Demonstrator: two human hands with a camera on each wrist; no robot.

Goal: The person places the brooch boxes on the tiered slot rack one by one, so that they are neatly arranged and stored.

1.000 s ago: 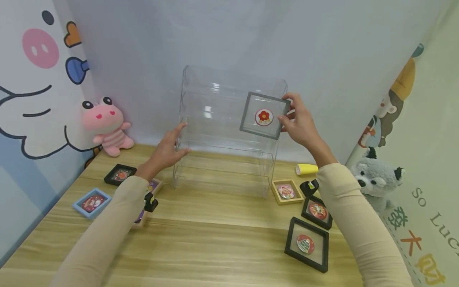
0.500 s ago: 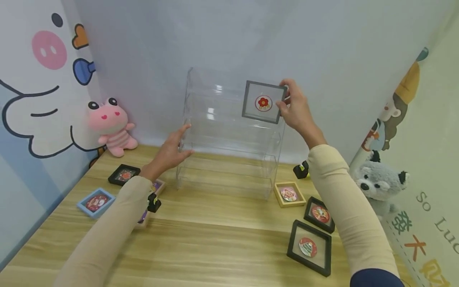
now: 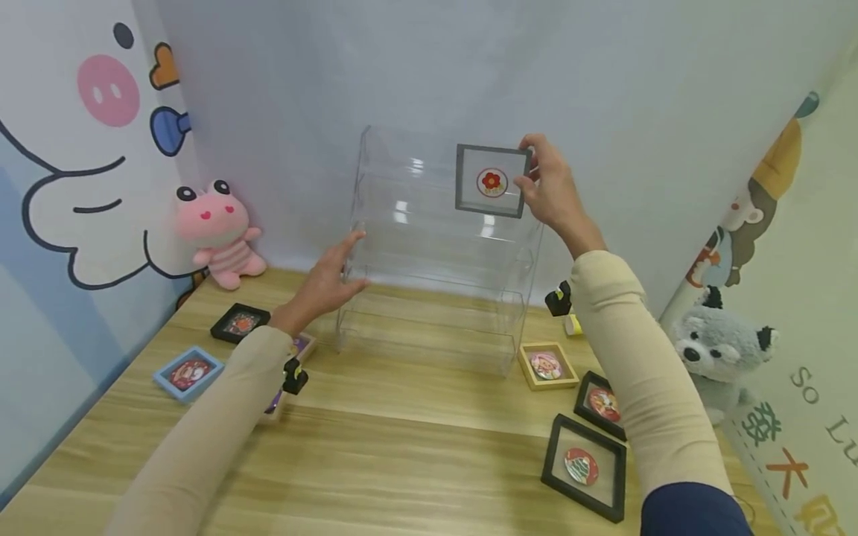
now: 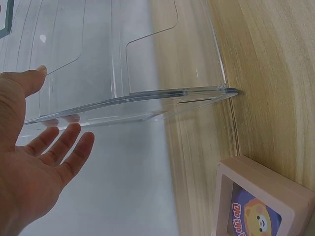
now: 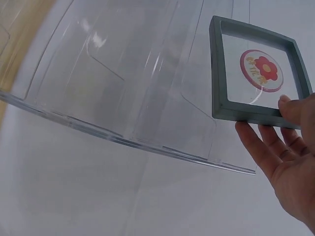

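Right wall banner — reads "So Lu", cut off.

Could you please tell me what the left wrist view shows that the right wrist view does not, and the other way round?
Only the left wrist view shows the left hand, open against the rack's side, the table, and a pink frame lying on it. Only the right wrist view shows the right hand pinching the grey frame with its red flower badge. Both show the clear rack.
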